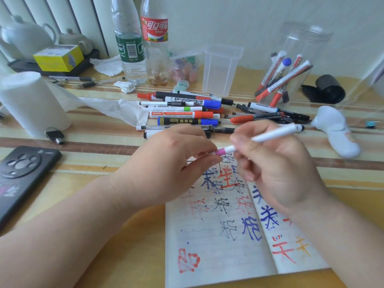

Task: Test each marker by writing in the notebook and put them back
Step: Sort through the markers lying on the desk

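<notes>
Looks like the capping/uncapping step to me: right hand [276, 169] is wrapped round the barrel of a white marker [272, 135] just above the open notebook [218, 235], left hand [176, 163] pinches its pink end [219, 151], so next comes a straight pull or push.

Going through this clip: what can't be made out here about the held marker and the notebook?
1. Head view, white marker: its pink end is pinched in the left hand; capped or bare tip, unclear.
2. Notebook: upper writing hidden behind that hand and the right hand; bottom edge cut by the frame.
3. Marker pile: label print too small to read.
</notes>
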`<state>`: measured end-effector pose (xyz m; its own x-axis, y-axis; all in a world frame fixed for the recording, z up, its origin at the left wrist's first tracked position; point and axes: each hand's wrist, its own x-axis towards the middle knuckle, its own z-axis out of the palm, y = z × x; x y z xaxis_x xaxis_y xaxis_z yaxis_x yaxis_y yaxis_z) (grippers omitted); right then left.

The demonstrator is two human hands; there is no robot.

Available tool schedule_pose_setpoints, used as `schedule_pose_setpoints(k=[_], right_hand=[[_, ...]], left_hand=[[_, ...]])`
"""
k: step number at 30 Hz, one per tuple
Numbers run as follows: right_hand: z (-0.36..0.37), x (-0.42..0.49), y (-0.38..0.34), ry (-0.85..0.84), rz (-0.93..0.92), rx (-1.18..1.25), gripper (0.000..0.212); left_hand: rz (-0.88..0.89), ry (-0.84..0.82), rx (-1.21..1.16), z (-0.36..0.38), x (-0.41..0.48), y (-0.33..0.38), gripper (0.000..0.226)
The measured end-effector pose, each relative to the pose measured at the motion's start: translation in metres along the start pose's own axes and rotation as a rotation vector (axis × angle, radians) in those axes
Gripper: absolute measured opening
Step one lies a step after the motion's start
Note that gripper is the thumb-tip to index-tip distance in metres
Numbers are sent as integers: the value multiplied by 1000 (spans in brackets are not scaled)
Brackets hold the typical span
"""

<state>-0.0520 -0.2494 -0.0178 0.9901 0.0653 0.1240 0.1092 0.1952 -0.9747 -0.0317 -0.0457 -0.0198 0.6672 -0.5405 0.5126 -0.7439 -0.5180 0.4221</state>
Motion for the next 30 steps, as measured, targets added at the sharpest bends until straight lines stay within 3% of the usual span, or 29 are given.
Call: schedule_pose_setpoints(k=[3,6,11,15,19,24,27,30], right_hand=[[-1,4,-1,101,-107,119,21],[3,0,-4,152,-237,37,27],[32,-34,-41,138,-338,48,35],[95,-79,-65,-47,-267,202,30],[194,-105,-44,-249,-226,258,14],[356,-151,9,-576,-143,58,12],[447,-199,39,-789,-148,-77,10],[517,-256,60,-1015,-154,-194,12]], left_hand=[[-37,-18,27,-7,-1,2,25],[-75,35,56,-20,-3,11,18],[-105,149,135,-69,-23,56,16],[-176,198,228,-119,-97,94,15],[-465,390,269,-152,-204,117,11],[-902,580,435,-191,-364,122,19],[-1156,668,469,-224,-469,127,4],[-1380,729,448,-247,-559,144,3]])
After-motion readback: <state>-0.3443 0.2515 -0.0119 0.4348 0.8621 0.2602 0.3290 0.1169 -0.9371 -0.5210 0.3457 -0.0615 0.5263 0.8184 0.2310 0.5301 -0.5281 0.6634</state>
